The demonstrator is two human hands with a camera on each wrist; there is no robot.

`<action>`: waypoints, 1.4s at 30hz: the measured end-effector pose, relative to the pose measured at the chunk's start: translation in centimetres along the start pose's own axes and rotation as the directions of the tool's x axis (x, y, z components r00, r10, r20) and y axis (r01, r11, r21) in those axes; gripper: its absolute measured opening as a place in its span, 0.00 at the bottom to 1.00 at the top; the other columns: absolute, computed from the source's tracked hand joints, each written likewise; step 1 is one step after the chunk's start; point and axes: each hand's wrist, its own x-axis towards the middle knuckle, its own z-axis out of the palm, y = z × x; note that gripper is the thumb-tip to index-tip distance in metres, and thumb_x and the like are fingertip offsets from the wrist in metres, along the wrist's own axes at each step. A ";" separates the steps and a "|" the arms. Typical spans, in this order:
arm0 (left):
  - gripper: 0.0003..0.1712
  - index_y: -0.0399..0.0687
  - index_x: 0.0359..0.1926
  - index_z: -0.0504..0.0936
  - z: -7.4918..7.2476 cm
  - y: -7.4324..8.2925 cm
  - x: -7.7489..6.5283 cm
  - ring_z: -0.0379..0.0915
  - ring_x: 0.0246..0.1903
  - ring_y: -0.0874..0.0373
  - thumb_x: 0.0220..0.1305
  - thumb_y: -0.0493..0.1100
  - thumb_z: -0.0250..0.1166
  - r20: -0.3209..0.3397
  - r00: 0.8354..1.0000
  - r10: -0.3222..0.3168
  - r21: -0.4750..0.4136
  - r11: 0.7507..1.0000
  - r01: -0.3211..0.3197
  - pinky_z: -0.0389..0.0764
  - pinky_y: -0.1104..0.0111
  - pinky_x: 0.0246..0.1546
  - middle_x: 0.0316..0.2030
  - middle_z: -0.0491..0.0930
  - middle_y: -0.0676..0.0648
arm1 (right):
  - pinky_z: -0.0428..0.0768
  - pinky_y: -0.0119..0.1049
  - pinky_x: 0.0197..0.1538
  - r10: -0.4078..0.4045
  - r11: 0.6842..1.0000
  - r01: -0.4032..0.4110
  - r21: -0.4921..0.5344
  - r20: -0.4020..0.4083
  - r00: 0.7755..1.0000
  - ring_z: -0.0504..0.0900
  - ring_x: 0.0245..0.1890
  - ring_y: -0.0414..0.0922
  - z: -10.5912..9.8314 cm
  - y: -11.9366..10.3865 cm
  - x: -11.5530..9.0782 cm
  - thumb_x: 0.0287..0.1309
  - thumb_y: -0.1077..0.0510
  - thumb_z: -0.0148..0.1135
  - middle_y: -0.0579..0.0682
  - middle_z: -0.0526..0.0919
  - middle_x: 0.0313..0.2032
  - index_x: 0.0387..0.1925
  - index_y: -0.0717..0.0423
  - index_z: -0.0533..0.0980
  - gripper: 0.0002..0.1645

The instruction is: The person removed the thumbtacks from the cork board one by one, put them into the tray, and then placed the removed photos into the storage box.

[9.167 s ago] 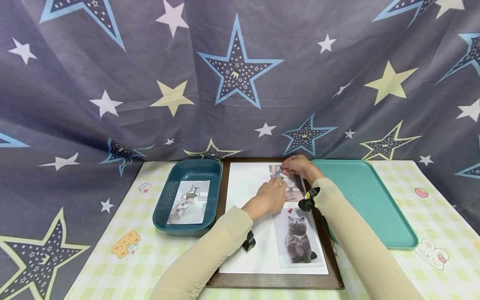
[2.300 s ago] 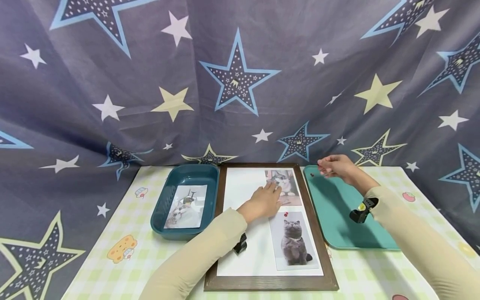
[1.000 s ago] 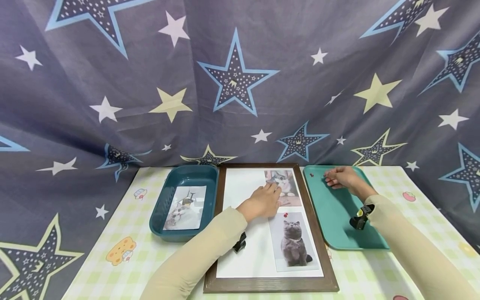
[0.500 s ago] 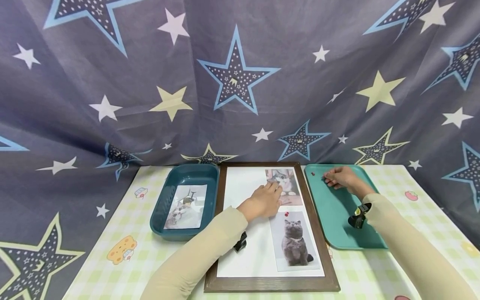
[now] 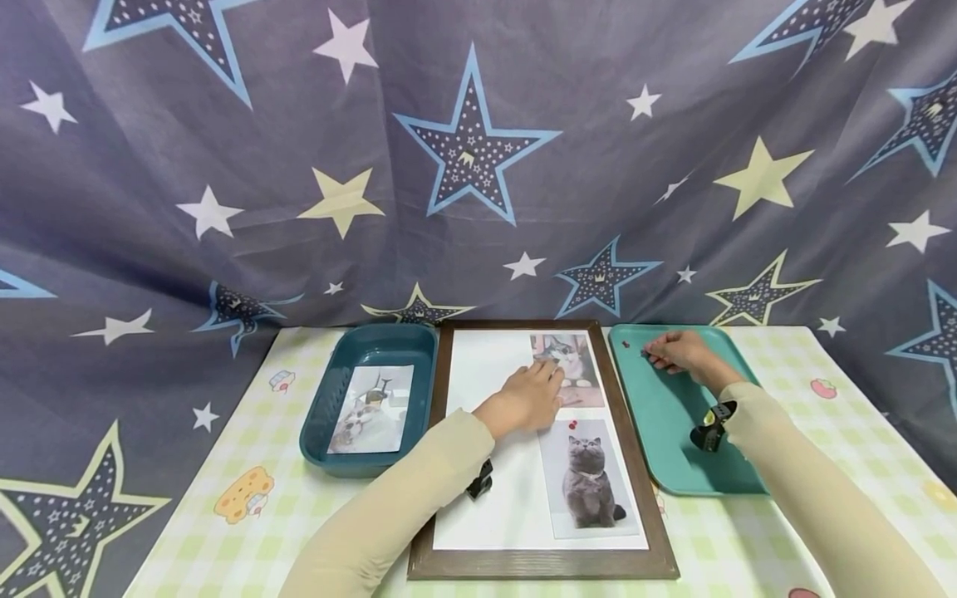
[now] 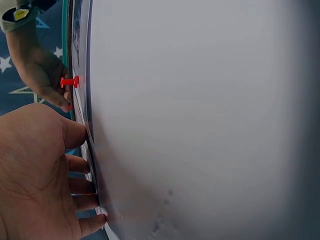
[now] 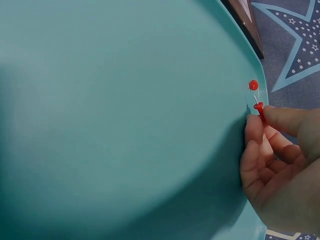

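My left hand (image 5: 527, 400) lies on the photo of a white-and-grey cat (image 5: 571, 374) at the top right of the framed white board (image 5: 478, 498), its fingers extended in the left wrist view. Over the far end of the green tray (image 5: 691, 440), my right hand (image 5: 679, 353) pinches a red push pin (image 7: 259, 107) between thumb and fingers, the metal point showing. A second red push pin (image 7: 253, 85) lies on the tray just beyond it. Below my left hand, the photo of a sitting grey cat (image 5: 591, 490) has a red push pin (image 5: 573, 425) standing near its top edge.
Left of the board stands a dark teal basket (image 5: 317, 440) with another cat photo (image 5: 374, 407) in it. A checked tablecloth (image 5: 202, 540) covers the table. A grey star-patterned curtain (image 5: 284, 149) hangs directly behind.
My right hand has gone from the upper photo's top to the tray, dipping from above it to its surface, and lately barely moves. My left hand stays on the upper photo.
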 end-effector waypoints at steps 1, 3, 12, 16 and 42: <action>0.34 0.45 0.80 0.53 -0.1 0.0 0.0 0.49 0.79 0.49 0.81 0.54 0.41 0.000 1.000 -0.001 0.000 1.000 0.001 0.59 0.56 0.77 0.79 0.53 0.43 | 0.79 0.32 0.35 -0.004 1.000 0.004 -0.002 -0.003 1.000 0.80 0.28 0.34 0.0 -0.1 0.0 0.75 0.56 0.56 0.38 0.82 0.26 0.47 0.67 0.78 0.16; 0.34 0.45 0.80 0.52 -0.3 -0.1 0.1 0.49 0.79 0.49 0.82 0.54 0.41 0.001 1.000 -0.001 -0.005 1.000 0.001 0.59 0.56 0.77 0.79 0.52 0.43 | 0.79 0.32 0.35 -0.011 1.000 0.011 -0.012 -0.010 1.000 0.80 0.28 0.34 -0.1 -0.3 0.0 0.74 0.56 0.56 0.37 0.82 0.26 0.47 0.67 0.77 0.16; 0.34 0.45 0.80 0.52 -0.4 -0.1 0.0 0.48 0.79 0.50 0.82 0.53 0.41 0.016 1.000 -0.005 -0.017 1.000 0.006 0.58 0.57 0.78 0.79 0.52 0.43 | 0.78 0.32 0.36 -0.006 0.999 0.005 -0.043 -0.012 1.000 0.78 0.30 0.36 0.2 -0.3 0.1 0.74 0.55 0.56 0.40 0.80 0.27 0.45 0.65 0.78 0.15; 0.34 0.45 0.80 0.52 -0.5 -0.1 0.2 0.48 0.79 0.50 0.82 0.53 0.41 0.009 1.000 -0.005 -0.011 1.000 0.006 0.58 0.57 0.78 0.79 0.52 0.43 | 0.77 0.32 0.36 -0.003 0.999 0.002 -0.051 -0.023 1.000 0.77 0.29 0.36 0.1 -0.3 0.2 0.74 0.55 0.56 0.40 0.80 0.26 0.43 0.64 0.78 0.14; 0.34 0.44 0.79 0.54 -0.4 0.0 -0.3 0.50 0.78 0.50 0.81 0.53 0.42 -0.004 1.000 0.001 -0.016 1.000 -0.001 0.60 0.60 0.77 0.78 0.55 0.42 | 0.77 0.31 0.33 -0.030 0.999 0.030 -0.041 0.002 1.000 0.76 0.28 0.36 0.4 0.2 0.0 0.74 0.57 0.56 0.41 0.78 0.26 0.42 0.65 0.78 0.13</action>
